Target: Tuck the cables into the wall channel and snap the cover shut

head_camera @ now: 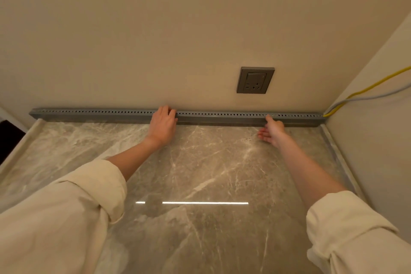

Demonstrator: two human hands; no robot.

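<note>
Left hand [163, 123] is pressing flat, right hand [271, 130] fingertip-pushing, on the stiff, perforated grey metal channel cover [111, 113] mid-frame; likely snapping best pressed along its top edge.

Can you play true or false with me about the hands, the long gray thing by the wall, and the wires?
1. The left hand rests on the gray channel. True.
2. The right hand holds the yellow cable. False: it only touches the channel with a fingertip; the cable is off by the side wall.
3. Something is plugged into the socket. False: nothing is plugged in.
4. A gray cable runs beside the yellow one into the channel's right end. True.
5. The countertop looks like marble. True.
</note>
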